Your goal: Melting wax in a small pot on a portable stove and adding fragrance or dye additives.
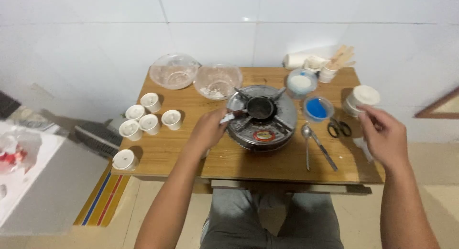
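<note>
My left hand [209, 129] grips the handle of a small dark pot [260, 107] that sits on a round silver gas stove [262, 117] in the middle of the wooden table [181, 156]. My right hand [385, 136] hovers at the table's right end with its fingers loosely apart, just below a white lidded cup [362, 99], holding nothing I can see. A metal spoon [306, 134] and a flat metal tool [325, 151] lie between the stove and my right hand.
Several small white cups [143, 120] stand at the left. Two clear bowls [196, 78] sit at the back, a blue-filled tub [317, 108], a white-filled tub [301, 82], scissors [339, 128] and wooden sticks [342, 57] at the right. Tiled wall behind.
</note>
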